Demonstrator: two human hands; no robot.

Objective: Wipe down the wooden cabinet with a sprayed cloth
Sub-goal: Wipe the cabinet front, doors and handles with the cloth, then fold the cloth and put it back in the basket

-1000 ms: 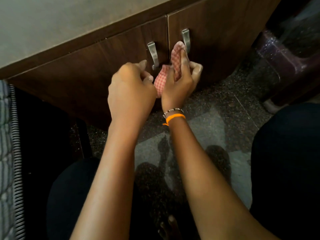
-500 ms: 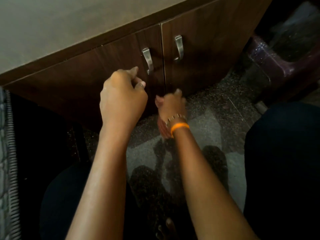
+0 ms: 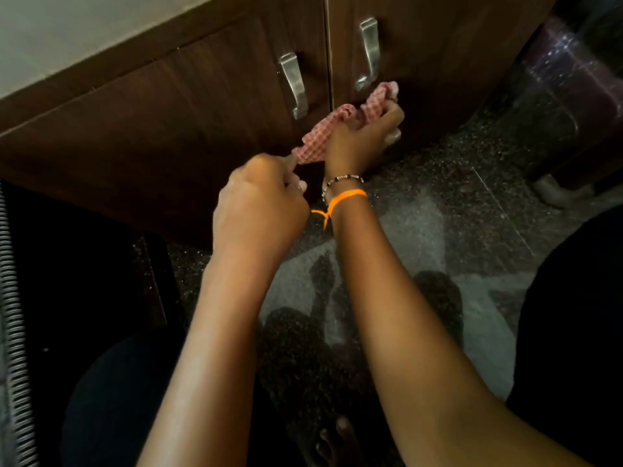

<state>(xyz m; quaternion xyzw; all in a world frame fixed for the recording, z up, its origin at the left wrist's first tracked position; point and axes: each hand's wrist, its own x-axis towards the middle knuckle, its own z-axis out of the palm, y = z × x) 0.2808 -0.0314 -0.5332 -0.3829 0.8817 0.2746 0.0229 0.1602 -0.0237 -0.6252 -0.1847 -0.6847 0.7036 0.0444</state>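
Note:
A dark wooden cabinet (image 3: 175,106) with two doors and two metal handles, the left handle (image 3: 294,85) and the right handle (image 3: 369,52), fills the top of the view. My right hand (image 3: 362,138) grips a red-and-white checked cloth (image 3: 323,134) bunched against the lower part of the doors, just below the right handle. My left hand (image 3: 259,207) is curled, its fingertips pinching the cloth's lower left corner. An orange thread and a bead bracelet circle my right wrist.
A pale countertop (image 3: 67,35) lies above the doors. The speckled stone floor (image 3: 438,214) runs under my arms. A dark purple plastic stool (image 3: 566,96) stands at the right. My dark-clothed knees frame the bottom, and a striped mattress edge (image 3: 13,315) is at the left.
My right hand dropped low with the cloth hidden, then rose again to the doors with the cloth showing. My left hand moved down and right to the cloth's corner. The view tilted closer.

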